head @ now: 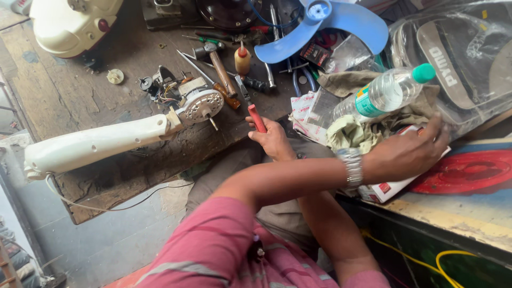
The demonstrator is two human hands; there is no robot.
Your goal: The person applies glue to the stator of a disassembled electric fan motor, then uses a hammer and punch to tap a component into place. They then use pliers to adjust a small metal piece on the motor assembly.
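This is a small repair workshop for electric fans. A worn, stained wooden bench point(80, 96) carries a stripped fan motor point(200, 104) with loose wires on a cream stand neck point(96, 144), a detached blue fan blade point(325, 24), a cream fan housing point(72, 24), and scattered hand tools: a hammer point(218, 64), screwdrivers point(205, 38) and pliers point(301, 80). A small oil bottle point(242, 58), rags point(352, 130) and a bare concrete floor point(106, 240) fit the same trade.

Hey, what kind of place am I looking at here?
Probably a small fan repair workshop: a worn wooden workbench strewn with tools, a bare fan motor on its white stand, and a detached blue fan blade.
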